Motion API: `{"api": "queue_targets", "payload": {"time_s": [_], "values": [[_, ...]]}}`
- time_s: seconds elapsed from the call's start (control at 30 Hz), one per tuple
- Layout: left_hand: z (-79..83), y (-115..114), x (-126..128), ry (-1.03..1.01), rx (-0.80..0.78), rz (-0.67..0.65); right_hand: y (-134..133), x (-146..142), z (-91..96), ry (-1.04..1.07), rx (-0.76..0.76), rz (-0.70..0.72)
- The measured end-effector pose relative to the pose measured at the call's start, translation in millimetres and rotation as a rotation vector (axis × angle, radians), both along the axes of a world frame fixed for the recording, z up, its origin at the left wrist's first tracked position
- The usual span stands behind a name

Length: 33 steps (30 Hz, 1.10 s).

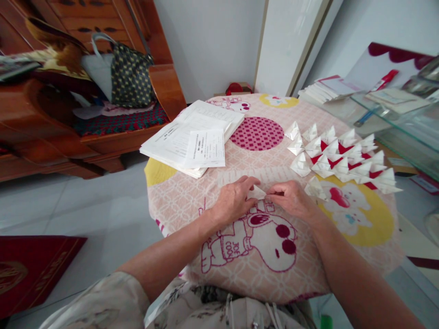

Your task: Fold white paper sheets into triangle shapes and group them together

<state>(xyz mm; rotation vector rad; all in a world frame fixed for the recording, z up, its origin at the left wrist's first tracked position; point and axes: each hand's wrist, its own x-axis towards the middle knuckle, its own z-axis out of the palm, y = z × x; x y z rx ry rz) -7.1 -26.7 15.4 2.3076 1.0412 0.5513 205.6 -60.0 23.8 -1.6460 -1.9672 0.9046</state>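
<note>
A small piece of folded white paper [256,193] is between my hands, just above the cartoon-dog print of the tablecloth [219,183]. My left hand [233,198] grips its left side, with the thumb below and the fingers above. At the paper's right tip, my right hand [291,197] is closed in a pinch, fingers curled. Right of my right hand stand rows of pointed folded-paper pieces [331,148], white with some red between them. One single folded-paper piece [316,188] sits nearest that hand. My fingers hide part of the held paper.
A stack of printed sheets [171,141] lies at the table's back left, with a smaller printed slip [206,148] on top. A glass shelf [394,128] with papers borders the table's right. Left stands a wooden bench [113,146] bearing a patterned bag [132,75].
</note>
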Motion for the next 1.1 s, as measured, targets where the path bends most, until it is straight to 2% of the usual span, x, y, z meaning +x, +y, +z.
{"api": "queue_targets", "payload": {"time_s": [0.17,0.4,0.63,0.8,1.1], "values": [[4.6,-1,-1,0.148,0.075,-0.060,0,1,-0.1,0.012,-0.002,0.010],[6.9,4,6,0.297,0.025,0.047,2,-5,1.7,-0.082,0.026,-0.027],[10.4,12,6,0.297,-0.063,0.090,7,-6,3.4,-0.080,-0.082,-0.093],[10.3,13,4,0.289,-0.058,0.097,9,-3,3.1,-0.013,-0.187,-0.140],[9.4,12,6,0.281,-0.061,0.126,8,-5,0.4,-0.059,-0.117,-0.164]]}}
